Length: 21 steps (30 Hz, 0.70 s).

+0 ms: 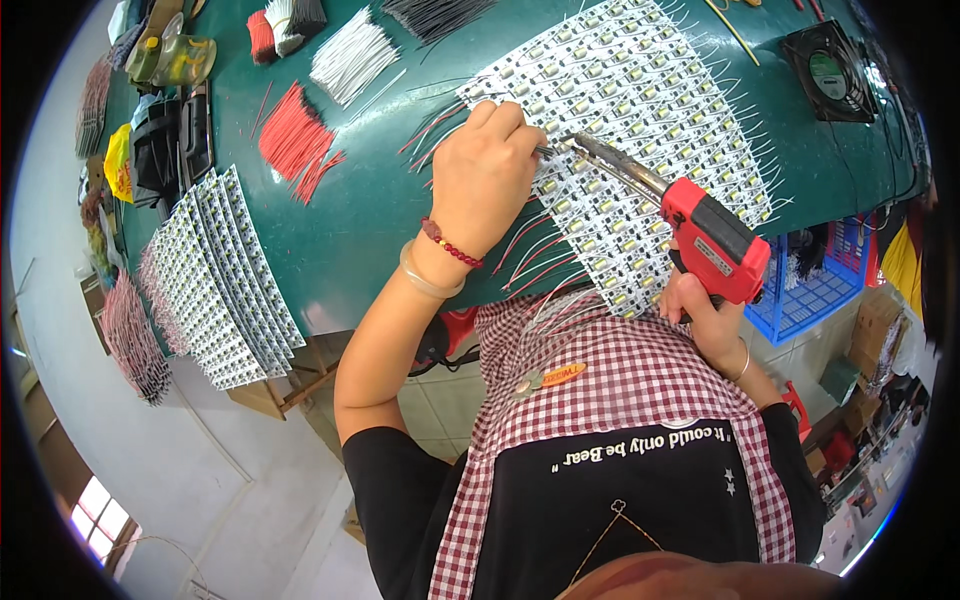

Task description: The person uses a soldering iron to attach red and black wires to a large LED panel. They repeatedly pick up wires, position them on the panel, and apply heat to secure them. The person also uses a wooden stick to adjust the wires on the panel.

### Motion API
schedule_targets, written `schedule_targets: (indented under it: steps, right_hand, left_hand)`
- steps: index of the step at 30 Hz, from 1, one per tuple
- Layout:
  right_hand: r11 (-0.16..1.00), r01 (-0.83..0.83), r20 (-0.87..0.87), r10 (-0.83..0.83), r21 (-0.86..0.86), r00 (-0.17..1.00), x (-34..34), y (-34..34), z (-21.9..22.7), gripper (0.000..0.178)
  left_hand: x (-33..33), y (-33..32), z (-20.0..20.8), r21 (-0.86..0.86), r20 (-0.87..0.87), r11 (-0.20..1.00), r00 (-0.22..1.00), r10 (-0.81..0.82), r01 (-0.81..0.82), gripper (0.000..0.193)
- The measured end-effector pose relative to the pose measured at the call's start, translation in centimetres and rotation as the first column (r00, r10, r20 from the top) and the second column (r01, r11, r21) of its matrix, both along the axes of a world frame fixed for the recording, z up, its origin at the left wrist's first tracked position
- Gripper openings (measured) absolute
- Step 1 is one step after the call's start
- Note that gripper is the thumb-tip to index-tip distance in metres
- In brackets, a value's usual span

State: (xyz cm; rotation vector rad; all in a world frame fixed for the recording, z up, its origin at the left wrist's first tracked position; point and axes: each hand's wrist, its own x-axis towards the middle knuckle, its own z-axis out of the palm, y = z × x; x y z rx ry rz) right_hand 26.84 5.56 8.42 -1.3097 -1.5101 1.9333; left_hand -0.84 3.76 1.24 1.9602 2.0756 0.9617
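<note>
My right hand (708, 318) is wrapped round the handle of a red and black soldering gun (718, 240). Its metal tip reaches to the left and meets a white sheet of small circuit boards (640, 110), each dotted with yellowish components. Close by that tip, my left hand (488, 160) is closed in a pinch, with a thin dark wire end just showing at the fingertips. Red, white and black wires (535, 255) stick out from the sheet's left edge, and short white ones line its right edge. The left palm is hidden from above.
On the green table (350, 250) lie bundles of red wires (295, 135), white wires (354, 57) and black wires (437, 15). Stacked wired boards (225, 285) overhang the left edge. A black fan (828, 72) stands at the far right, above a blue crate (812, 290).
</note>
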Motion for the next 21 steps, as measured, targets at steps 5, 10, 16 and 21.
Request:
schedule_targets:
  steps: [5,10,16,21]
  right_hand:
    - [0.994,-0.089,0.033,0.087,0.060,0.996,0.3,0.1,-0.6,0.026]
    - [0.992,-0.076,0.020,0.075,0.098,0.997,0.3,-0.1,-0.6,0.040]
    - [0.998,0.022,-0.072,-0.018,0.056,0.997,-0.9,0.6,1.3,0.046]
    - [0.981,-0.179,0.022,0.178,0.070,0.984,-3.8,1.4,2.9,0.057]
  left_hand:
    - [0.1,-0.1,0.3,-0.005,-0.015,1.000,1.000,0.012,-0.012,0.011]
    - [-0.3,-0.3,0.4,0.040,0.021,0.999,1.000,-0.003,0.002,0.015]
    - [1.3,-3.1,3.3,-0.104,0.441,0.994,0.895,0.062,-0.018,0.009]
    - [7.7,-5.7,5.0,-0.238,0.866,0.960,0.481,0.141,0.147,0.006]
